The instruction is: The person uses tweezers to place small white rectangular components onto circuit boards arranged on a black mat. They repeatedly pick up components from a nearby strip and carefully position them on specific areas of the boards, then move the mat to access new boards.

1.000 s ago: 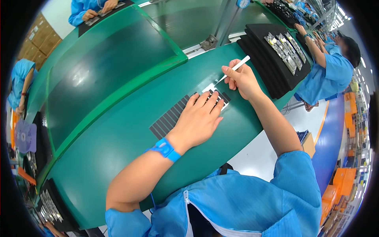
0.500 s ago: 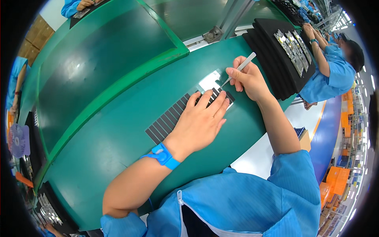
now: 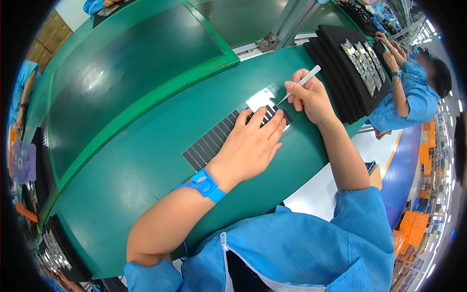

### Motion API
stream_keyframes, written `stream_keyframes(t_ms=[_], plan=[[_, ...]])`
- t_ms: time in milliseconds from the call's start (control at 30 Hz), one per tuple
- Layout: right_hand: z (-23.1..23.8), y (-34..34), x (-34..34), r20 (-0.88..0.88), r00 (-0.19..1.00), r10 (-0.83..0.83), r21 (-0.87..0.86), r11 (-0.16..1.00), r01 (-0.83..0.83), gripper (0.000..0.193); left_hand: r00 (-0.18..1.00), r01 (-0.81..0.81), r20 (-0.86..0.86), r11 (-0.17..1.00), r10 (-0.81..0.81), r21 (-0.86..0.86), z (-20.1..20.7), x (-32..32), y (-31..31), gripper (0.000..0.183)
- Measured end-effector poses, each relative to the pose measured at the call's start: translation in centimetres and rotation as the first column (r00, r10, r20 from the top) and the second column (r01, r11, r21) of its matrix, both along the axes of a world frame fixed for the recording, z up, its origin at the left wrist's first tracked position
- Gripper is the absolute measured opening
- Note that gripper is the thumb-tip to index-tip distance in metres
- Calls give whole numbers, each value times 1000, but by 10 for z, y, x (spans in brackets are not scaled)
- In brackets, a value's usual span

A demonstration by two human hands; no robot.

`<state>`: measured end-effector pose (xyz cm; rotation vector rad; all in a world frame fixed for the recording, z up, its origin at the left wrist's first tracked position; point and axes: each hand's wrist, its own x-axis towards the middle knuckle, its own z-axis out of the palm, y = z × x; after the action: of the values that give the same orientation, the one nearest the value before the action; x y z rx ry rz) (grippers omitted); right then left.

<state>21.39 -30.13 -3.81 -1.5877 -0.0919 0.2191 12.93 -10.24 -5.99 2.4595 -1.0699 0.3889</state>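
Note:
My left hand lies with fingers spread on a clear sheet of black rectangular strips, its fingertips near the far right end. A blue wrist strap circles that wrist. My right hand is closed in a pinch around pale tweezers, slanting down to the left. Their tips reach the sheet's edge beside my left fingertips. Whether the tips grip anything is too small to tell. Pale gaps show between the strips by my left fingers, and part of the sheet is hidden beneath that hand.
A green tabletop bears the sheet, with a raised green rim beyond it. Stacked black foam trays at right carry silvery parts. A metal post rises behind. A co-worker in blue is at far right.
The whole view has shifted slightly. My left fingers have parted a little more over the strips, while the tweezers stay at the sheet's edge in my right hand.

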Motion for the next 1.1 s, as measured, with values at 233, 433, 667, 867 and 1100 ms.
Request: stream_keyframes(t_ms=[233, 433, 667, 867, 1100], plan=[[21, 23, -9, -115, 982, -149, 363, 914, 181, 11, 998, -37, 45, 990, 44, -139, -11, 0, -5, 38], [21, 20, 18, -120, 990, 74, 671, 741, 26, 24, 957, -58, 246, 931, 156, -361, 38, -21, 7, 28], [-17, 42, 32, -47, 988, 147, 690, 720, -75, 22, 889, -319, 200, 871, 412, -375, 37, -79, 135, 16], [-31, 26, 49, -81, 981, 175, 626, 775, -87, 27, 873, -361, 119, 790, 473, -495, 6, -79, 162, 19], [-7, 61, 25, -152, 988, -40, 556, 823, 119, 31, 902, -355, 20, 769, 430, -532, 3, -76, 163, 27]])
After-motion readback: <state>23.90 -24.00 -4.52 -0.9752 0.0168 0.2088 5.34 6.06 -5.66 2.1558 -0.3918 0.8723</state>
